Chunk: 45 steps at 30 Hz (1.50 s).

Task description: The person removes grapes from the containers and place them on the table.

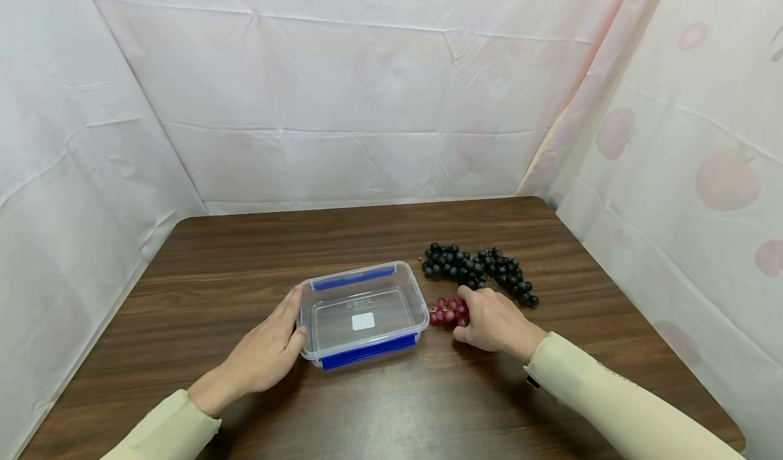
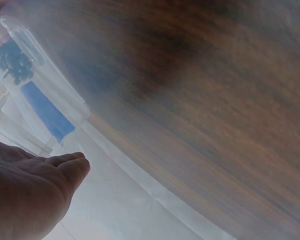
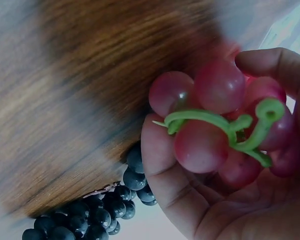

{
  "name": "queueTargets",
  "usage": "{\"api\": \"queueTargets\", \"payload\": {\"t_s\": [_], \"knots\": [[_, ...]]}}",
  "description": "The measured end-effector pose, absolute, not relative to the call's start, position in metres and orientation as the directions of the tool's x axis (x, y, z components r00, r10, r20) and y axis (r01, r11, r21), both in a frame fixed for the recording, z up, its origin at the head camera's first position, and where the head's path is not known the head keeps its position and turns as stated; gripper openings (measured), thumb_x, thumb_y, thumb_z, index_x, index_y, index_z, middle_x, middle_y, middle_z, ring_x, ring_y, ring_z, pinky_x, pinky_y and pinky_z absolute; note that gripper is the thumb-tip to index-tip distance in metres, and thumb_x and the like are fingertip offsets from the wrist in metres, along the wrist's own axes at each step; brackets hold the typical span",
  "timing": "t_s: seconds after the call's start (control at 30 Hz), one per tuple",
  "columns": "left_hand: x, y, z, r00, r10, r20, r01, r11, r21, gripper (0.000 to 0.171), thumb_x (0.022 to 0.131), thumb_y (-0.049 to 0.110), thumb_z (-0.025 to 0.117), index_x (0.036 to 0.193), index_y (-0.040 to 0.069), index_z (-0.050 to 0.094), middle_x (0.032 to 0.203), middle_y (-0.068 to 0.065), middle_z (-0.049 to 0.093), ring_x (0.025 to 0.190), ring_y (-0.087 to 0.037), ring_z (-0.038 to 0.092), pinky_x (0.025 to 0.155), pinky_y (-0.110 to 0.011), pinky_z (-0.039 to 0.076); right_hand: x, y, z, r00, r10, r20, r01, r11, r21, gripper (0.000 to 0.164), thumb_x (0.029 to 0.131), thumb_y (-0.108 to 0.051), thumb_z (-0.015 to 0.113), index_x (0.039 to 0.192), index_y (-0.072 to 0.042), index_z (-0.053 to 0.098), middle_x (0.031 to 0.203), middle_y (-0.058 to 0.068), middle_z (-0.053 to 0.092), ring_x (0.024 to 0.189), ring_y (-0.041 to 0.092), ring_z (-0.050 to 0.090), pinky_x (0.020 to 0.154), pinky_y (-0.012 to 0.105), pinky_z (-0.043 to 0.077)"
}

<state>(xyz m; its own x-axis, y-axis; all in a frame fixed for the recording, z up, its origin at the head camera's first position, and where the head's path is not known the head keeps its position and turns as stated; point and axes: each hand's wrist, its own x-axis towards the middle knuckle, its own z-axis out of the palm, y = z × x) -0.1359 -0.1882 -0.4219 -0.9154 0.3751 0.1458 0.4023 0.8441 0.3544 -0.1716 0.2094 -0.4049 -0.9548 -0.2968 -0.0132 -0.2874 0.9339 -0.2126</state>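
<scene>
My left hand (image 1: 269, 348) rests along the left side of a clear plastic food container (image 1: 367, 342), its fingers straight and its thumb by the near left corner. The container has no lid on, and blue clips and a white label show on it. With thumb and fingers curled round it, my right hand (image 1: 497, 321) grips a small bunch of red grapes (image 1: 448, 312) just right of the container. A green stem (image 3: 230, 130) shows among these grapes in the right wrist view.
Two bunches of black grapes, one on the left (image 1: 451, 263) and one on the right (image 1: 509, 273), lie behind the right hand on the brown wooden table (image 1: 245, 242). White fabric (image 1: 367, 93) hangs around the table's back and sides.
</scene>
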Motion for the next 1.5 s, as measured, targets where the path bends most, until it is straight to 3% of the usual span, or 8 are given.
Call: {"api": "queueTargets", "payload": {"t_s": [0.23, 0.43, 0.53, 0.77, 1.07, 1.27, 1.5], "knots": [[-0.136, -0.188, -0.423, -0.915, 0.377, 0.145, 0.404, 0.844, 0.354, 0.067, 0.101, 0.027, 0.039, 0.154, 0.006, 0.004, 0.160, -0.008, 0.006, 0.144, -0.026, 0.017, 0.111, -0.048, 0.027, -0.171, 0.210, -0.405, -0.950, -0.311, 0.010, -0.307, 0.932, -0.191, 0.035, 0.064, -0.034, 0.074, 0.088, -0.018, 0.055, 0.062, -0.005, 0.050, 0.052, 0.012, 0.045, 0.044, 0.030, 0.036], [-0.136, -0.189, -0.423, -0.915, 0.376, 0.147, 0.403, 0.844, 0.355, 0.067, 0.101, 0.027, 0.039, 0.154, 0.006, 0.003, 0.160, -0.007, 0.006, 0.144, -0.026, 0.017, 0.110, -0.048, 0.027, -0.171, 0.209, -0.403, -0.955, -0.297, -0.011, -0.291, 0.942, -0.170, 0.038, 0.065, -0.037, 0.076, 0.089, -0.017, 0.056, 0.062, -0.004, 0.051, 0.052, 0.012, 0.047, 0.044, 0.029, 0.037], [-0.136, -0.188, -0.423, -0.916, 0.375, 0.146, 0.402, 0.844, 0.356, 0.067, 0.101, 0.027, 0.039, 0.154, 0.007, 0.003, 0.160, -0.007, 0.006, 0.144, -0.025, 0.017, 0.111, -0.048, 0.027, -0.170, 0.209, -0.400, -0.956, -0.292, -0.017, -0.286, 0.946, -0.156, 0.044, 0.065, -0.041, 0.077, 0.095, -0.015, 0.058, 0.065, -0.004, 0.052, 0.054, 0.012, 0.048, 0.046, 0.029, 0.038], [-0.135, -0.188, -0.422, -0.916, 0.373, 0.146, 0.401, 0.843, 0.358, 0.067, 0.101, 0.026, 0.040, 0.154, 0.006, 0.004, 0.160, -0.007, 0.007, 0.144, -0.025, 0.017, 0.111, -0.047, 0.027, -0.171, 0.210, -0.394, -0.959, -0.283, 0.011, -0.283, 0.954, -0.104, 0.076, 0.064, -0.061, 0.077, 0.117, -0.010, 0.062, 0.079, 0.000, 0.064, 0.066, 0.013, 0.057, 0.054, 0.032, 0.048], [-0.135, -0.188, -0.423, -0.922, 0.358, 0.145, 0.386, 0.836, 0.390, 0.067, 0.101, 0.028, 0.039, 0.155, 0.010, 0.002, 0.160, -0.005, 0.006, 0.143, -0.026, 0.020, 0.109, -0.048, 0.029, -0.170, 0.211, -0.388, -0.965, -0.260, 0.037, -0.263, 0.956, -0.129, 0.069, 0.065, -0.080, 0.062, 0.093, -0.016, 0.063, 0.069, -0.004, 0.055, 0.057, 0.012, 0.048, 0.045, 0.030, 0.038], [-0.135, -0.188, -0.422, -0.925, 0.349, 0.148, 0.379, 0.832, 0.406, 0.067, 0.101, 0.027, 0.041, 0.155, 0.011, 0.003, 0.160, -0.006, 0.008, 0.142, -0.027, 0.023, 0.108, -0.049, 0.031, -0.171, 0.211, -0.389, -0.961, -0.267, 0.070, -0.275, 0.950, -0.147, 0.082, 0.070, -0.085, 0.048, 0.106, -0.013, 0.066, 0.070, -0.005, 0.054, 0.059, 0.012, 0.048, 0.046, 0.029, 0.036], [-0.135, -0.188, -0.421, -0.927, 0.343, 0.154, 0.375, 0.827, 0.418, 0.070, 0.100, 0.026, 0.043, 0.155, 0.016, 0.000, 0.159, -0.007, 0.011, 0.140, -0.028, 0.027, 0.106, -0.050, 0.033, -0.173, 0.213, -0.389, -0.947, -0.283, 0.153, -0.309, 0.932, -0.189, 0.071, 0.074, -0.082, 0.046, 0.093, -0.017, 0.067, 0.077, -0.004, 0.060, 0.061, 0.009, 0.050, 0.049, 0.029, 0.041]]}}
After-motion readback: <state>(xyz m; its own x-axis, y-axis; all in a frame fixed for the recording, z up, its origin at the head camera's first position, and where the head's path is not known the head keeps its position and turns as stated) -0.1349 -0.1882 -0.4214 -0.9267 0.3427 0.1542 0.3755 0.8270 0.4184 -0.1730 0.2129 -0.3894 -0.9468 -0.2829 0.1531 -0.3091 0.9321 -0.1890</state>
